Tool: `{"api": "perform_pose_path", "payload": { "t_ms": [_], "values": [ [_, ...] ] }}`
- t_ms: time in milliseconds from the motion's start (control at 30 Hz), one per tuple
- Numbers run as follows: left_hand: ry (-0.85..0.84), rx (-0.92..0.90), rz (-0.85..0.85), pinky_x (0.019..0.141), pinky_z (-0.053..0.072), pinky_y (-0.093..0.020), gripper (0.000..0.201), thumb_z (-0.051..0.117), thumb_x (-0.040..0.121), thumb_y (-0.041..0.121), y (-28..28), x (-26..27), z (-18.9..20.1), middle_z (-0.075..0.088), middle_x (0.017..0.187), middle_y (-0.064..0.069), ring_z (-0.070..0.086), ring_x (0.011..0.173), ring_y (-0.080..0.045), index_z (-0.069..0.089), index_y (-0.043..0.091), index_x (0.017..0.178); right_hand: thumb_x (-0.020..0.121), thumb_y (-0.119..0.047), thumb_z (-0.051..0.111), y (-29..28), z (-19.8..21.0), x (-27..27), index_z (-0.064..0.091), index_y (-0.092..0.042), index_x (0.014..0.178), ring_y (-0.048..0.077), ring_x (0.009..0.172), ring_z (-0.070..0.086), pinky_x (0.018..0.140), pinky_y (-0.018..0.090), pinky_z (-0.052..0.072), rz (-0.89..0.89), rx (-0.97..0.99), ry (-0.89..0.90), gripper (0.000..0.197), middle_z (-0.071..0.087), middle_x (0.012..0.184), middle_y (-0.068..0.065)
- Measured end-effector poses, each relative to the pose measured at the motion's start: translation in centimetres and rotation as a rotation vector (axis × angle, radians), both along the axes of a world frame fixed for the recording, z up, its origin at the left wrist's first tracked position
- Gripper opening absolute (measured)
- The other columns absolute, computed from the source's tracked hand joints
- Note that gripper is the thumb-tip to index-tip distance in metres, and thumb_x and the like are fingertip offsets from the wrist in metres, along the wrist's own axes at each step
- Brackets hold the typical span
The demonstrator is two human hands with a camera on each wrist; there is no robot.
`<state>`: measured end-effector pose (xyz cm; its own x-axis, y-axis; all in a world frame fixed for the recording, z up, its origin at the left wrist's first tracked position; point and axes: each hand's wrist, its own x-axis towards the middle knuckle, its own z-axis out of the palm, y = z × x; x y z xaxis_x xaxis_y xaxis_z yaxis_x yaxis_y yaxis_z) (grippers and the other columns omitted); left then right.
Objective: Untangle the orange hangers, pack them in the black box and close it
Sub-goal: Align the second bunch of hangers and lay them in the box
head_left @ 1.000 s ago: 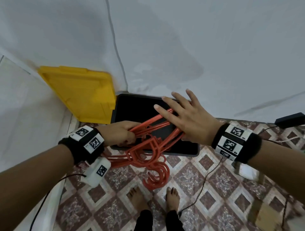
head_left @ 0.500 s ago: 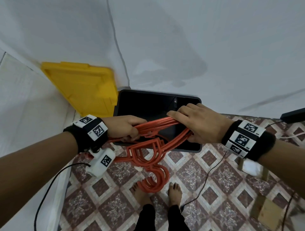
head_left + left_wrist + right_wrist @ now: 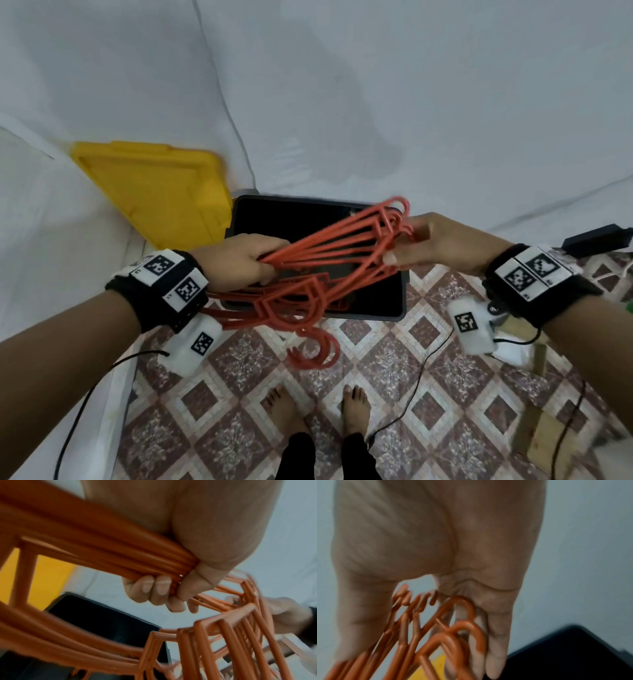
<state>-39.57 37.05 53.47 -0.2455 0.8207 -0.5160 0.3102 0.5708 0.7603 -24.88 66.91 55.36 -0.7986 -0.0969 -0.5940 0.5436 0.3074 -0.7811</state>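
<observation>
A tangled bundle of orange hangers [image 3: 308, 270] hangs above the open black box [image 3: 373, 301]. My left hand [image 3: 239, 262] grips several hanger bars in a fist [image 3: 159, 588]. My right hand [image 3: 428, 246] holds the hook ends of some hangers [image 3: 457, 626], lifted up and to the right over the box's far right corner. Other hooks [image 3: 315, 349] dangle below, in front of the box and above the tiled floor. The box's inside is dark; I cannot tell what lies in it.
A yellow lid [image 3: 154, 192] leans against the white sheet at the box's left. A black cable [image 3: 411, 383] runs across the tiled floor by my bare feet [image 3: 315, 407]. Cardboard pieces [image 3: 544, 438] lie at the right, a black device [image 3: 596, 236] beyond them.
My right hand went from resting flat on the hangers to gripping some and pulling their hook ends up and to the right. The left hand has kept its grip on the bundle.
</observation>
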Motion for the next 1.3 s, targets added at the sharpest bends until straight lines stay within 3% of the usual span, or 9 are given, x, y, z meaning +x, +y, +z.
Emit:
{"api": "perform_pose_path", "payload": {
  "t_ms": [100, 233, 333, 467, 600, 733, 1000, 1133, 1300],
  "values": [
    [-0.119, 0.035, 0.095, 0.063, 0.038, -0.036, 0.041, 0.051, 0.086, 0.006, 0.1, -0.1, -0.2, 0.056, 0.073, -0.009, 0.045, 0.058, -0.016, 0.058, 0.045, 0.078, 0.064, -0.043, 0.091, 0.4, -1.4, 1.4, 0.061, -0.005, 0.128, 0.033, 0.111, 0.069, 0.101, 0.046, 0.055, -0.323, -0.3, -0.019, 0.08, 0.072, 0.12, 0.014],
    [-0.199, 0.044, 0.151, 0.06, 0.035, -0.037, 0.043, 0.05, 0.082, 0.011, 0.9, 0.7, -0.4, 0.055, 0.073, -0.01, 0.04, 0.059, -0.023, 0.059, 0.052, 0.085, 0.049, -0.055, 0.096, -1.1, -3.0, 2.6, 0.055, -0.011, 0.135, 0.018, 0.095, 0.068, 0.085, 0.028, 0.058, -0.62, -0.403, 0.071, 0.104, 0.072, 0.109, 0.005],
    [-0.101, -0.062, 0.04, 0.059, 0.039, -0.032, 0.056, 0.05, 0.09, 0.006, 2.2, 1.6, -0.8, 0.06, 0.077, -0.007, 0.046, 0.06, -0.019, 0.046, 0.06, 0.105, 0.048, -0.06, 0.093, -3.6, -3.3, 2.5, 0.056, -0.023, 0.125, 0.012, 0.1, 0.071, 0.088, 0.034, 0.057, -0.678, -0.208, 0.098, 0.093, 0.071, 0.116, -0.002],
    [0.161, -0.199, -0.186, 0.064, 0.042, -0.029, 0.041, 0.045, 0.09, 0.024, 4.2, 3.7, -1.5, 0.059, 0.084, 0.006, 0.056, 0.069, -0.015, 0.04, 0.044, 0.125, 0.061, -0.041, 0.095, -5.4, -3.5, 1.6, 0.05, -0.017, 0.122, 0.017, 0.091, 0.076, 0.076, 0.04, 0.064, -0.877, -0.117, 0.166, 0.08, 0.071, 0.112, 0.005],
    [0.222, -0.215, -0.163, 0.053, 0.037, -0.026, 0.039, 0.046, 0.091, 0.013, 4.8, 4.5, -2.5, 0.056, 0.075, 0.008, 0.053, 0.059, -0.01, 0.041, 0.039, 0.12, 0.057, -0.053, 0.092, -5.1, -4.1, 1.7, 0.049, -0.019, 0.123, 0.023, 0.09, 0.075, 0.078, 0.043, 0.063, -0.911, 0.007, 0.136, 0.086, 0.072, 0.107, 0.006],
    [0.254, -0.215, -0.154, 0.059, 0.052, -0.037, 0.038, 0.051, 0.085, 0.01, 5.4, 5.3, -3.0, 0.06, 0.08, -0.005, 0.062, 0.066, -0.023, 0.038, 0.032, 0.112, 0.06, -0.056, 0.089, -5.0, -4.5, 1.8, 0.051, -0.011, 0.116, 0.027, 0.088, 0.075, 0.067, 0.036, 0.06, -0.999, -0.065, 0.081, 0.081, 0.072, 0.099, 0.011],
    [0.176, -0.087, 0.024, 0.063, 0.047, -0.029, 0.026, 0.061, 0.084, 0.015, 5.7, 5.8, -3.1, 0.062, 0.079, 0.0, 0.062, 0.067, -0.015, 0.05, 0.034, 0.098, 0.082, -0.012, 0.075, -4.0, -4.8, 1.5, 0.064, -0.005, 0.098, 0.015, 0.044, 0.051, 0.049, 0.029, 0.047, -1.26, -0.162, 0.145, 0.021, 0.06, 0.068, 0.012],
    [0.191, -0.073, 0.075, 0.055, 0.041, -0.013, 0.023, 0.065, 0.087, 0.025, 3.9, 5.1, -2.4, 0.064, 0.079, 0.004, 0.059, 0.063, -0.003, 0.056, 0.032, 0.107, 0.073, -0.018, 0.077, -2.4, -4.9, 1.8, 0.067, -0.003, 0.094, 0.018, 0.043, 0.045, 0.048, 0.03, 0.044, -1.332, -0.167, 0.131, 0.028, 0.055, 0.059, 0.008],
    [0.225, -0.214, 0.17, 0.059, 0.047, -0.023, 0.021, 0.064, 0.086, 0.053, -0.6, 2.6, -0.9, 0.067, 0.078, 0.005, 0.063, 0.068, -0.009, 0.064, 0.032, 0.09, 0.079, -0.014, 0.072, 0.0, -4.8, 2.9, 0.06, -0.009, 0.07, 0.019, 0.04, 0.044, 0.054, 0.034, 0.044, -1.39, -0.184, 0.114, 0.016, 0.05, 0.05, 0.006]
  ]
}}
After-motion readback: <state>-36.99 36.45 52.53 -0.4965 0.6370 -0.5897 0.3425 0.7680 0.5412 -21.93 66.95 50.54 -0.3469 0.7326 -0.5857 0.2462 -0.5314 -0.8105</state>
